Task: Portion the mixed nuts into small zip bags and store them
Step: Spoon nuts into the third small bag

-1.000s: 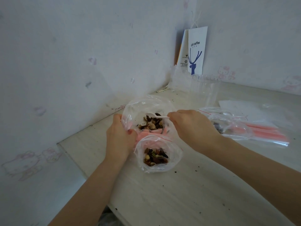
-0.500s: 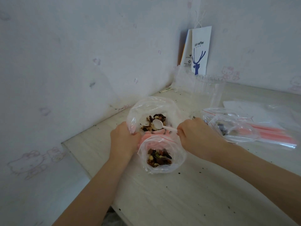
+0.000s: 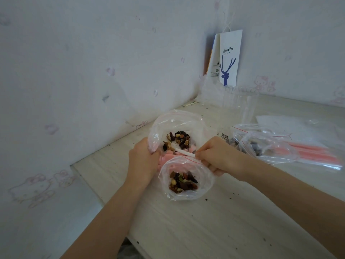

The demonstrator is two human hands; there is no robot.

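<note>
Two clear zip bags [image 3: 205, 186] | mouths open | dark mixed nuts [image 3: 182, 182] inside

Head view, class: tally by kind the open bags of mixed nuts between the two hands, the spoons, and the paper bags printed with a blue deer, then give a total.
Open clear plastic bags of mixed nuts between left hand and right hand: 2 (far bag, near bag)
White plastic spoon: 1
White paper bag with a blue deer: 1
Total: 4

The white spoon [image 3: 184, 152], its bowl bare a moment ago, now seems dug into the far nuts [image 3: 179, 139].
</note>
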